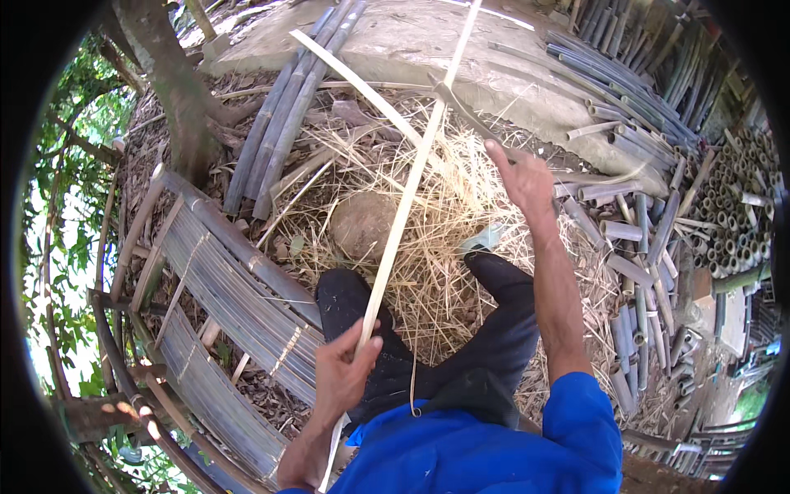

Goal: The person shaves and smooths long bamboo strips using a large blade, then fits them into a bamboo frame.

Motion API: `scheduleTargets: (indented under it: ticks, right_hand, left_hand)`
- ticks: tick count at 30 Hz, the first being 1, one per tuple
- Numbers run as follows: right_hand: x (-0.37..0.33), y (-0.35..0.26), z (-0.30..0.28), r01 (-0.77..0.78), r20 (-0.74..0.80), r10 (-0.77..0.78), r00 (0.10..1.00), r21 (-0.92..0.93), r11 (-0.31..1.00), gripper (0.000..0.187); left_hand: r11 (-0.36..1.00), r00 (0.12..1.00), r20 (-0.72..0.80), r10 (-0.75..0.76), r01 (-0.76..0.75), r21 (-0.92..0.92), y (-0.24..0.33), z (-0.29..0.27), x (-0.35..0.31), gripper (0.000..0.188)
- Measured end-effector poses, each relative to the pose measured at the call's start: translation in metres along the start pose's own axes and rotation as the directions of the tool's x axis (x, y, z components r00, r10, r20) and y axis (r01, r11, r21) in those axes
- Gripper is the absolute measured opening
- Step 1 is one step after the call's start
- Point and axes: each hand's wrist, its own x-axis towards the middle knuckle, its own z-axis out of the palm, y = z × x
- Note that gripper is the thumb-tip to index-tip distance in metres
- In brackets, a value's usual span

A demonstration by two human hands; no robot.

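My left hand is closed around the lower part of a long, pale bamboo strip. The strip slants up and away over my lap, its far end leaving the top of the view. In my right hand, held out ahead with the thumb along the handle, is a knife with a curved dark blade. Its tip end meets the strip near the far part; I cannot tell how deep the contact is. A second pale strip runs from the upper left toward the held one and passes behind it or joins it.
Between my legs and beyond lie heaps of thin shavings around a round wooden block. A slatted bamboo bench stands at left, near a tree trunk. Dark bamboo poles lean on a concrete ledge. Cut bamboo pieces pile up at right.
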Motion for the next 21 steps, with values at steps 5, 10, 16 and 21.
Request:
scheduleTargets:
  ticks: [5,10,16,21]
  right_hand:
    - [-0.03,-0.009,0.01,0.124,0.1,-0.123,0.987,-0.008,0.992,0.085]
    - [-0.103,-0.043,0.034,0.223,0.277,-0.266,0.923,0.175,0.959,0.062]
    - [-0.171,-0.06,0.042,0.535,0.262,-0.604,0.753,0.29,0.793,0.064]
    - [-0.126,-0.042,0.045,0.303,0.251,-0.332,0.909,0.15,0.941,0.073]
  left_hand:
    - [0.974,0.988,0.031,-0.154,0.157,-0.161,-0.019,-0.006,-0.004,0.027]
    - [0.996,0.995,0.098,-0.008,0.017,-0.084,-0.003,0.01,0.033,0.035]
    - [0.999,0.993,0.109,0.043,-0.04,-0.029,0.007,0.009,0.038,0.045]
    - [0.997,0.99,0.141,0.008,0.003,-0.083,0.004,0.011,0.037,0.043]
